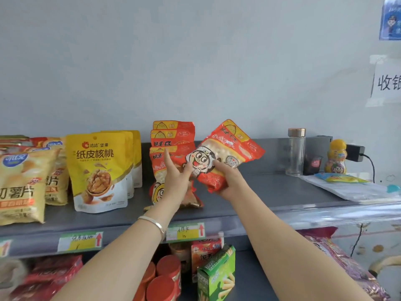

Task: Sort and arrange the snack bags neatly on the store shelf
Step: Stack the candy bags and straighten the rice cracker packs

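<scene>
Snacks are lining the grey metal shelf (271, 192), and we are reading it from the left. Potato chip bags (19, 185), puffy and pale gold, are leaning at the far left edge. Just beside them, yellow walnut pouches (98, 170) are standing upright in a tidy file, flat-bottomed and stiff.

Near the middle, a row of red snack bags (173, 135) is standing one behind another against the wall, glossy and crinkled, the front one slumping a little. Our left hand (175, 181), with a silver bangle (154, 223) at the wrist, is reaching toward that front bag with fingers spread and nothing clasped, the thumb touching the bag we are carrying. Our right hand (226, 181) is gripping a matching red bag (225, 155) from below, fingers wrapped around its lower end, so the bag is tilting up and to the right in the air just in front of the row.

To do this step well, we are probably wanting to steady the slumping front bag with the free hand, turn the held bag upright with its printed face forward, and seat it at the front of the row so the edges align. The film looks slippery and the contents loose, so a bag set down crooked may well slide or topple.

Farther right, well apart, a clear glass bottle (295, 153) and a yellow drink bottle (337, 157) are standing at the back.
</scene>
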{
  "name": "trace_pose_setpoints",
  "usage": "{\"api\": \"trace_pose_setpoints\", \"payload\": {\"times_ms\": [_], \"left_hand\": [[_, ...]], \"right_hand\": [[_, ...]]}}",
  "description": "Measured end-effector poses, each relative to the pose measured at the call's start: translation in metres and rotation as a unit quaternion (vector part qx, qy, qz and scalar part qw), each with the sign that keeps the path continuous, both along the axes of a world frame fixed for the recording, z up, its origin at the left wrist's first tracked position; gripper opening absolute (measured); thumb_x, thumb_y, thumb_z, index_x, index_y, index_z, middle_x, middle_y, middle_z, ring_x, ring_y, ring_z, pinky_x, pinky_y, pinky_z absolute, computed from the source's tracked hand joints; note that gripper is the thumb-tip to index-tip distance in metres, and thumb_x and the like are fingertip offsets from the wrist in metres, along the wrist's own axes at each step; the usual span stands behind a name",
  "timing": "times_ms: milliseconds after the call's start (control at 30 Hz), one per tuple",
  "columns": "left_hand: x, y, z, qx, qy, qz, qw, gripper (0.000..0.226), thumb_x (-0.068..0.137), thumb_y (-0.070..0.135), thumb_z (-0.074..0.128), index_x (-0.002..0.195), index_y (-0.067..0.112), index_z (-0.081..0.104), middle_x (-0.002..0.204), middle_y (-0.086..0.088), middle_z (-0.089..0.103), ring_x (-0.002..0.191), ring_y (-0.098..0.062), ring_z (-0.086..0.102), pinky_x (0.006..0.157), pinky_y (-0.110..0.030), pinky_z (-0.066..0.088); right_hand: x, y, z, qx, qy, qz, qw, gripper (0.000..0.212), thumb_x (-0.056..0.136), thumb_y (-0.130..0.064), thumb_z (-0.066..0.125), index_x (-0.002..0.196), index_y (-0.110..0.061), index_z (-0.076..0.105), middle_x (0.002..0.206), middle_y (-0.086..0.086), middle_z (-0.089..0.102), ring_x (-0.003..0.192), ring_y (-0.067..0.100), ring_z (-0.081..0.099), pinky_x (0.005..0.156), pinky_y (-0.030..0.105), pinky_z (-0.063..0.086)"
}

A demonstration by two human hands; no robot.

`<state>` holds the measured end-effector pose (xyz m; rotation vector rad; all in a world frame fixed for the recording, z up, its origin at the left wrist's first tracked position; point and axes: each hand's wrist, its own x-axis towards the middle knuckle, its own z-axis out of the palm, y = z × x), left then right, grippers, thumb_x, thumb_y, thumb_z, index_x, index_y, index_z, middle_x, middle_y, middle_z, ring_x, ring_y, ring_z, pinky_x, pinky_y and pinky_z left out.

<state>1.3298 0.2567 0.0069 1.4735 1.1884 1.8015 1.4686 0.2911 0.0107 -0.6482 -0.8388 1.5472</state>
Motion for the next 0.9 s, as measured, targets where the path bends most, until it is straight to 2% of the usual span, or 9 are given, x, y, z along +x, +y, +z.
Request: {"api": "trace_pose_setpoints", "payload": {"times_ms": [100, 167, 200, 267, 333, 467, 600, 700, 900], "left_hand": [[-0.049, -0.002, -0.007, -0.048, 0.193, 0.106, 0.974, 0.038, 0.094, 0.032, 0.052, 0.129, 0.022, 0.039, 0.121, -0.001, 0.052, 0.106, -0.017, 0.052, 0.096, -0.042, 0.046], [-0.069, -0.004, -0.012, -0.089, 0.323, 0.145, 0.931, 0.027, 0.097, 0.031, 0.047, 0.12, 0.019, 0.051, 0.12, -0.004, 0.051, 0.109, -0.022, 0.053, 0.095, -0.042, 0.047], [-0.075, -0.003, -0.015, -0.102, 0.349, 0.153, 0.919, 0.026, 0.098, 0.027, 0.043, 0.119, 0.017, 0.055, 0.122, -0.006, 0.05, 0.112, -0.024, 0.052, 0.095, -0.039, 0.046], [-0.083, -0.006, -0.019, -0.127, 0.322, 0.117, 0.931, 0.026, 0.1, 0.017, 0.04, 0.12, 0.016, 0.055, 0.119, -0.006, 0.048, 0.113, -0.024, 0.052, 0.091, -0.034, 0.047], [-0.088, -0.012, -0.021, -0.158, 0.272, 0.014, 0.949, 0.033, 0.098, 0.011, 0.043, 0.13, 0.018, 0.043, 0.118, 0.0, 0.045, 0.109, -0.018, 0.05, 0.086, -0.028, 0.046], [-0.099, -0.009, -0.019, -0.2, 0.219, -0.119, 0.948, 0.057, 0.094, 0.012, 0.055, 0.141, 0.029, 0.028, 0.131, 0.003, 0.042, 0.116, -0.013, 0.043, 0.098, -0.03, 0.041], [-0.099, 0.006, -0.019, -0.193, 0.176, -0.123, 0.957, 0.052, 0.096, 0.01, 0.05, 0.137, 0.036, 0.034, 0.138, 0.005, 0.04, 0.125, -0.017, 0.039, 0.107, -0.039, 0.037], [-0.097, 0.015, -0.02, -0.195, 0.176, -0.113, 0.958, 0.06, 0.093, 0.013, 0.056, 0.144, 0.031, 0.03, 0.14, 0.005, 0.041, 0.132, -0.018, 0.035, 0.11, -0.044, 0.032], [-0.086, 0.031, -0.023, -0.134, 0.138, -0.013, 0.981, 0.057, 0.096, 0.004, 0.043, 0.145, 0.028, 0.028, 0.143, -0.006, 0.042, 0.13, -0.024, 0.041, 0.102, -0.045, 0.042]], "right_hand": [[-0.01, -0.003, -0.002, 0.064, -0.022, 0.02, 0.997, 0.051, 0.086, -0.001, 0.064, 0.133, -0.01, 0.046, 0.115, 0.021, 0.063, 0.075, 0.032, 0.069, 0.048, 0.038, 0.054], [-0.017, -0.002, -0.006, 0.088, -0.026, 0.039, 0.995, 0.051, 0.085, 0.003, 0.064, 0.132, -0.008, 0.047, 0.113, 0.02, 0.065, 0.087, 0.034, 0.069, 0.062, 0.045, 0.058], [-0.021, -0.002, -0.007, 0.093, -0.041, 0.05, 0.994, 0.051, 0.084, 0.004, 0.064, 0.131, -0.008, 0.048, 0.111, 0.018, 0.067, 0.089, 0.034, 0.069, 0.066, 0.046, 0.059], [-0.025, -0.002, -0.012, 0.086, -0.082, 0.065, 0.991, 0.046, 0.085, 0.004, 0.065, 0.126, -0.01, 0.05, 0.107, 0.016, 0.068, 0.088, 0.033, 0.069, 0.069, 0.046, 0.059], [-0.026, -0.001, -0.016, 0.085, -0.118, 0.075, 0.986, 0.037, 0.086, 0.004, 0.063, 0.117, -0.014, 0.053, 0.102, 0.014, 0.07, 0.085, 0.031, 0.07, 0.07, 0.045, 0.059], [-0.021, 0.003, -0.025, 0.095, -0.132, 0.098, 0.982, 0.035, 0.088, 0.003, 0.061, 0.115, -0.017, 0.054, 0.105, 0.013, 0.07, 0.088, 0.031, 0.069, 0.074, 0.045, 0.059], [-0.017, 0.007, -0.022, 0.133, -0.186, 0.158, 0.96, 0.055, 0.077, 0.0, 0.069, 0.127, -0.014, 0.05, 0.112, 0.015, 0.069, 0.093, 0.032, 0.07, 0.072, 0.043, 0.059], [-0.019, 0.009, -0.017, 0.156, -0.236, 0.178, 0.942, 0.051, 0.079, 0.001, 0.07, 0.123, -0.017, 0.052, 0.11, 0.012, 0.07, 0.094, 0.03, 0.07, 0.075, 0.042, 0.059], [-0.042, 0.019, -0.023, 0.149, -0.222, 0.079, 0.96, 0.045, 0.083, 0.007, 0.066, 0.121, -0.014, 0.053, 0.111, 0.014, 0.069, 0.096, 0.03, 0.069, 0.079, 0.043, 0.058]]}}
